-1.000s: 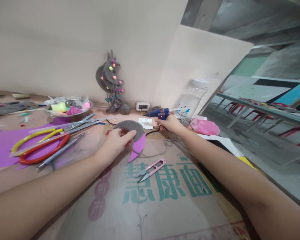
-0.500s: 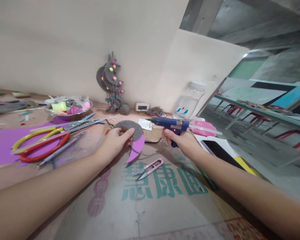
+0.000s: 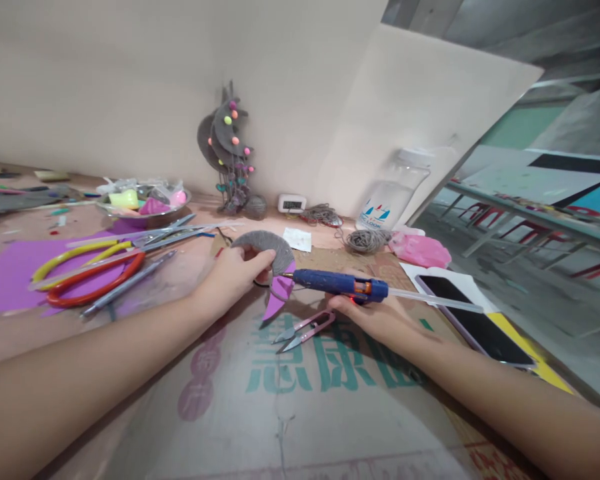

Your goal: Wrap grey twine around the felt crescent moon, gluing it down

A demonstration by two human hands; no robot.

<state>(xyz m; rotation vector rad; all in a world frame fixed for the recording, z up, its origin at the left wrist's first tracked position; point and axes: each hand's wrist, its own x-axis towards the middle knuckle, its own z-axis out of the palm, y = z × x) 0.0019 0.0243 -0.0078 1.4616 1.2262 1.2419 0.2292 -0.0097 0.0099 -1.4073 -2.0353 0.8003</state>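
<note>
Between its thumb and fingers my left hand (image 3: 237, 277) pinches a purple crescent (image 3: 279, 303), its upper part wrapped in grey yarn (image 3: 267, 243). My right hand (image 3: 370, 310) grips a blue hot glue gun (image 3: 325, 281), with a clear glue stick (image 3: 435, 300) sticking out of its back. The nozzle points left and reaches the crescent's purple part just below the wrapped edge; whether it touches cannot be made out. Pink thread snips (image 3: 307, 330) lie on the cardboard (image 3: 220, 413) below the gun.
Red- and yellow-handled scissors (image 3: 97, 280) and a pen (image 3: 130, 283) lie left on purple sheet (image 3: 5, 280). Behind are a metal bowl (image 3: 145, 215), crescent ornament (image 3: 225, 143), timer (image 3: 293, 204), yarn (image 3: 365, 241) and bottle (image 3: 387, 200). A phone (image 3: 480, 327) lies right.
My right hand has brought the glue gun down and left, from behind the crescent to its purple part. My left hand keeps holding the crescent. The view has shifted slightly.
</note>
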